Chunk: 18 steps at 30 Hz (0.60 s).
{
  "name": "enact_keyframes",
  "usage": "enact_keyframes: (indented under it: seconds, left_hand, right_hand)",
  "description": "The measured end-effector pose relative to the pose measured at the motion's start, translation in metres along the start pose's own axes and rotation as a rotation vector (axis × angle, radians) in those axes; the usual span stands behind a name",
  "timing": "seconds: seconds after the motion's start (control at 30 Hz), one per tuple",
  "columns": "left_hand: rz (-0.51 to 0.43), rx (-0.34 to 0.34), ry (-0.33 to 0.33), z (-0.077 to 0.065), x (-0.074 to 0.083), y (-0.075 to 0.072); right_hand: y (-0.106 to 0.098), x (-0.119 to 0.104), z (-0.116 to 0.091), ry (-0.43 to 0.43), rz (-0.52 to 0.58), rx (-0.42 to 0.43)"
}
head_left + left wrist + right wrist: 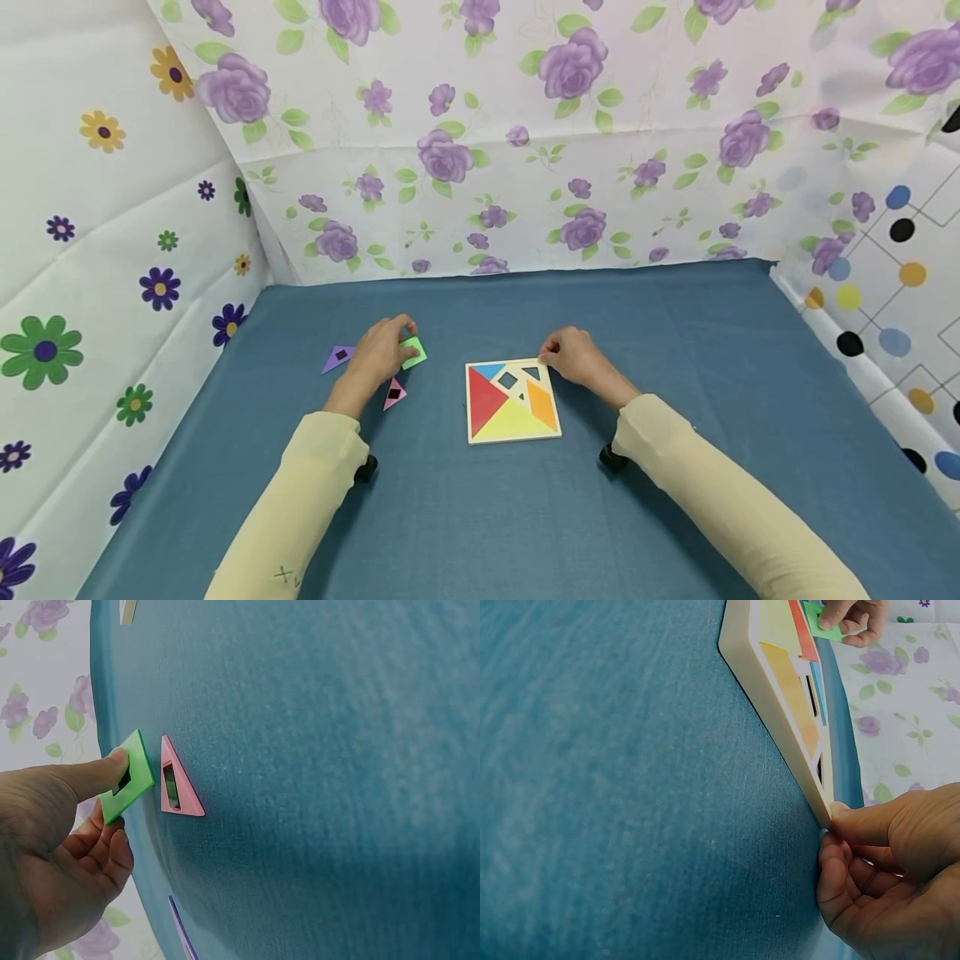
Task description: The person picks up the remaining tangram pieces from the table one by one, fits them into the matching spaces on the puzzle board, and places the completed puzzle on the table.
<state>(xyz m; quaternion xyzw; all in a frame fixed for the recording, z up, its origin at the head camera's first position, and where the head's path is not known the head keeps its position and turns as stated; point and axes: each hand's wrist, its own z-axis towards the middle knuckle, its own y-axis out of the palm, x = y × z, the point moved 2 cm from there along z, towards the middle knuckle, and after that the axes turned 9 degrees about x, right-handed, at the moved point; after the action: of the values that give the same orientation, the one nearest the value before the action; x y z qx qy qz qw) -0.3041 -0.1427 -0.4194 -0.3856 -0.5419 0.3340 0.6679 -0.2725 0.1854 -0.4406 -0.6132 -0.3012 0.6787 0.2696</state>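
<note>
My left hand (378,354) pinches a green tangram square (141,780) with a dark square on its face, thumb on top. The piece is tilted in the left wrist view. Beside it on the cloth lies a pink triangle (189,801), and farther left a purple triangle (332,361). At the far right corner of a wooden tangram board (516,439), my right hand (581,358) grips the edge between thumb and fingers. The board holds a red triangle (485,402), yellow triangle (517,423), orange piece (541,405) and blue piece (491,371). Several bare recesses show in its upper part.
Blue cloth (510,525) covers the table. A flowered sheet (510,167) hangs behind it, with patterned sheets at the left (112,250) and right (892,333). Black wrist mounts (613,458) sit under the sleeves.
</note>
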Motion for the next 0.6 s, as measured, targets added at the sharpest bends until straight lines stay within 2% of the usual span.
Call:
enact_keyframes:
  seconds: [0.6]
  left_hand:
    - [-0.023, 0.044, 0.085, -0.011, 0.016, -0.005]
  right_hand:
    - [0.000, -0.001, 0.001, -0.008, -0.023, -0.009]
